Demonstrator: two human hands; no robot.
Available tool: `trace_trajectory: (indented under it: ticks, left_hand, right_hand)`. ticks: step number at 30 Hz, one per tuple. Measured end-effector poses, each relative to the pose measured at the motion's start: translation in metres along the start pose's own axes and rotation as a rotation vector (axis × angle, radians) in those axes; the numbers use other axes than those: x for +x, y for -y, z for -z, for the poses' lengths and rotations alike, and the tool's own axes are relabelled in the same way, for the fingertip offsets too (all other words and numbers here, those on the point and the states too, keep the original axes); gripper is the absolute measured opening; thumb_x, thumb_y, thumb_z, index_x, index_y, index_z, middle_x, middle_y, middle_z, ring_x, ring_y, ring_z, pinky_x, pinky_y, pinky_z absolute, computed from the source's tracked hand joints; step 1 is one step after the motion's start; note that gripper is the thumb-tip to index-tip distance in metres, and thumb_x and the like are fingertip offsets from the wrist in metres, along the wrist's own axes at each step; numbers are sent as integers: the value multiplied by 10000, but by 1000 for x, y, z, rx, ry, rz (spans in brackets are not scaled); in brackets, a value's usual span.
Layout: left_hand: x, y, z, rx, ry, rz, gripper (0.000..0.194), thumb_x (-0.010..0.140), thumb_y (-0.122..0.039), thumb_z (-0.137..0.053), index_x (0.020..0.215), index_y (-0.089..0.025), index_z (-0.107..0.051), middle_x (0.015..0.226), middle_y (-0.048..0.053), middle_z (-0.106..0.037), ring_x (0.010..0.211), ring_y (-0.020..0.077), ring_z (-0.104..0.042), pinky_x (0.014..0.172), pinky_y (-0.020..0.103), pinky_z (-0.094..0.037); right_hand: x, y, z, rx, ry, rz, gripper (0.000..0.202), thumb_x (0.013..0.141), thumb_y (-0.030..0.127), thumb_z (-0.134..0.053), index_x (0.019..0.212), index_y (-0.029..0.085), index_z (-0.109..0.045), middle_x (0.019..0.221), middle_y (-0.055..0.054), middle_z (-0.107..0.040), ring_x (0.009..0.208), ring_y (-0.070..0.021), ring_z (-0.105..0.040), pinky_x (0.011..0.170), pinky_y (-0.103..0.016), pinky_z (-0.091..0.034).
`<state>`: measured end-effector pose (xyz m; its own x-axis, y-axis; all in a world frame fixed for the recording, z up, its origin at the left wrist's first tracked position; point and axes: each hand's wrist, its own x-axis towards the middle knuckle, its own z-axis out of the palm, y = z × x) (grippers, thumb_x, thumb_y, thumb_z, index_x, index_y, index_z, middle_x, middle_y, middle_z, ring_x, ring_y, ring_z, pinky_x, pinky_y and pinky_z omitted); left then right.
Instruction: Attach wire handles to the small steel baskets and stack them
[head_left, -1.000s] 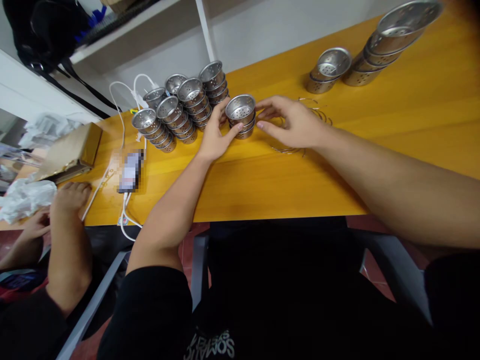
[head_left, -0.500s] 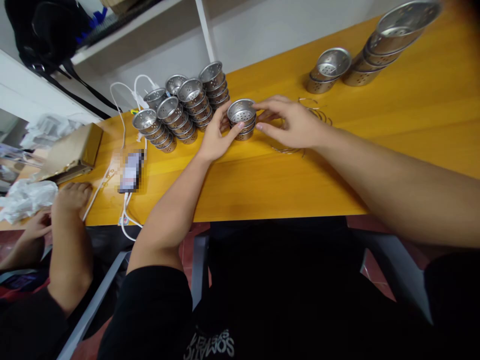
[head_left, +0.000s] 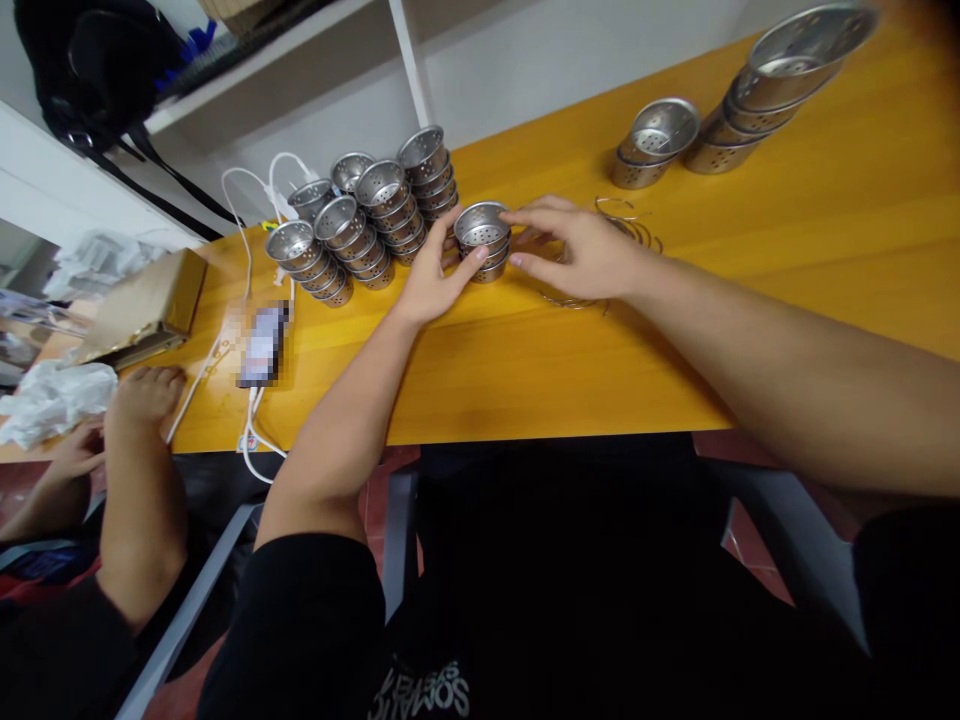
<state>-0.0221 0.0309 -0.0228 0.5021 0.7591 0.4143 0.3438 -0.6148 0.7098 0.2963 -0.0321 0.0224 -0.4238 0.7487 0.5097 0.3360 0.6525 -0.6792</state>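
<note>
A short stack of perforated metal cups (head_left: 484, 235) stands upright on the yellow wooden table, between my two hands. My left hand (head_left: 433, 275) is wrapped round its left side, thumb across the front and fingers partly hidden behind. From the right, my right hand (head_left: 577, 245) reaches in with fingers apart, an index fingertip at the top cup's rim and the thumb beside the stack. Thin metal wire rings (head_left: 637, 232) lie under and behind the right hand. Several taller stacks of the same cups (head_left: 382, 205) stand close by on the left.
Further right stand a low cup stack (head_left: 656, 145) and a taller, leaning one (head_left: 772, 90). A phone (head_left: 264, 345) with white cables lies left, near a cardboard box (head_left: 146, 305). Another person's hands (head_left: 142, 392) rest at the table's left edge, beside white plastic bags (head_left: 56, 400).
Very little differs. My right hand has shifted slightly left at the cup rim; my left hand keeps its hold on the stack.
</note>
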Motion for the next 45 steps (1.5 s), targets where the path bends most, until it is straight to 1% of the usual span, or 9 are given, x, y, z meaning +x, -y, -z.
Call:
trace_trajectory:
  ticks: [4, 8, 11, 17, 23, 31, 35, 41, 45]
  left_hand:
    - [-1, -3, -1, 20, -92, 8, 1120, 1135, -1078, -626, 1992, -391, -408, 1996, 216, -611, 1870, 419, -666, 1550, 675, -563]
    - [-1, 10, 0, 32, -106, 26, 1128, 1114, -1081, -669, 1969, -380, -446, 1978, 223, -618, 1878, 433, -646, 1545, 690, -564]
    - [-1, 18, 1, 65, -72, 8, 1148, 1127, -1074, -649, 1987, -360, -387, 1980, 242, -603, 1902, 439, -612, 1557, 690, -545]
    - [0, 16, 5, 64, -72, -16, 1098, 1132, -1084, -618, 1951, -377, -431, 1946, 218, -627, 1882, 432, -631, 1531, 651, -579]
    - [1, 10, 5, 39, -74, -3, 1123, 1085, -1116, -663, 1915, -385, -469, 1920, 220, -641, 1834, 434, -668, 1489, 663, -615]
    - [0, 14, 2, 17, -117, 2, 1133, 1047, -1118, -735, 1857, -351, -534, 1923, 224, -638, 1833, 447, -666, 1446, 628, -655]
    - [-1, 18, 3, 28, -110, -5, 1109, 1065, -1099, -738, 1871, -367, -533, 1921, 211, -644, 1831, 441, -673, 1472, 637, -637]
    - [-1, 13, 6, 51, -40, -36, 1089, 1128, -1070, -646, 1960, -397, -440, 1957, 204, -634, 1890, 436, -623, 1547, 656, -563]
    - [-2, 8, 4, 38, -95, -44, 1051, 1119, -1048, -711, 1913, -387, -519, 1886, 196, -691, 1820, 429, -695, 1510, 649, -613]
  right_hand:
    - [4, 1, 20, -95, -48, -11, 790, 1117, 964, -795, 1667, 398, -817, 1646, -169, -824, 1391, -502, -795, 1393, -824, -600]
    - [7, 4, 56, -368, -274, -61, 450, 1226, 544, -807, 1640, 384, -729, 1805, -209, -684, 1752, -473, -573, 1556, -745, -412]
    - [9, 5, 75, -613, -398, -264, 744, 1091, 230, -925, 1768, 234, -615, 1967, -305, -501, 1878, -472, -458, 1579, -685, -326]
    - [17, 7, 80, -767, -421, -488, 930, 984, 110, -1011, 1818, 108, -599, 2038, -360, -434, 1945, -492, -435, 1590, -641, -307]
    - [15, 25, 81, -781, -354, -687, 836, 1162, 338, -999, 1878, 49, -680, 2101, -391, -347, 2012, -514, -310, 1653, -652, -122]
    - [20, 21, 99, -851, -472, -744, 793, 1211, 220, -917, 1906, 12, -596, 1994, -412, -492, 1930, -500, -484, 1611, -680, -224]
    - [25, 7, 109, -849, -487, -934, 524, 1277, 275, -881, 1740, 46, -793, 1994, -378, -507, 1959, -479, -432, 1628, -639, -158]
    - [21, -6, 114, -857, -541, -856, 571, 1161, 109, -976, 1699, 96, -786, 1890, -332, -621, 1815, -453, -603, 1468, -681, -428]
    - [15, -23, 119, -856, -500, -895, 635, 1223, 341, -1007, 1755, 126, -734, 1917, -318, -610, 1817, -431, -590, 1441, -664, -477]
